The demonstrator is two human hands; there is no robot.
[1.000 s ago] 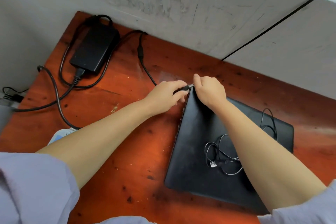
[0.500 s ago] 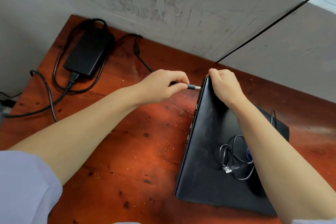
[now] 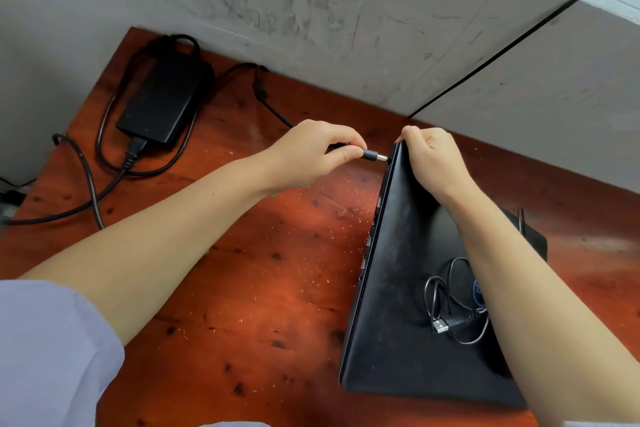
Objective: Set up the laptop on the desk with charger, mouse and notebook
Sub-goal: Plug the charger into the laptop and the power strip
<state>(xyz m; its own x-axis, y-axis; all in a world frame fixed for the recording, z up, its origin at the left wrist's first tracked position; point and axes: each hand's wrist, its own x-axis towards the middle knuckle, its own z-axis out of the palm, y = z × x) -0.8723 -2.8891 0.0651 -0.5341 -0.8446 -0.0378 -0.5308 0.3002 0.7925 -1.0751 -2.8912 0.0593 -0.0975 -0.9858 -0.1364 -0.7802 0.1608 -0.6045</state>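
Head view: a closed black laptop [image 3: 398, 288], dusty, lies on the red-brown tabletop [image 3: 259, 288], long axis running from near edge toward the wall, a coiled USB cable [image 3: 450, 308] on its lid. Left hand [image 3: 311, 156] pinches the charger plug [image 3: 374, 155], tip pointing right at the laptop's side port, closer than half a second ago. Right hand [image 3: 433, 159] grips the far corner. Charger brick [image 3: 162, 100] sits far left.

I see a reddish wooden desk [image 3: 263, 288], speckled with pale crumbs, pushed against a scuffed grey wall [image 3: 311, 10]; a thin black line [image 3: 519, 42] crosses that wall diagonally.
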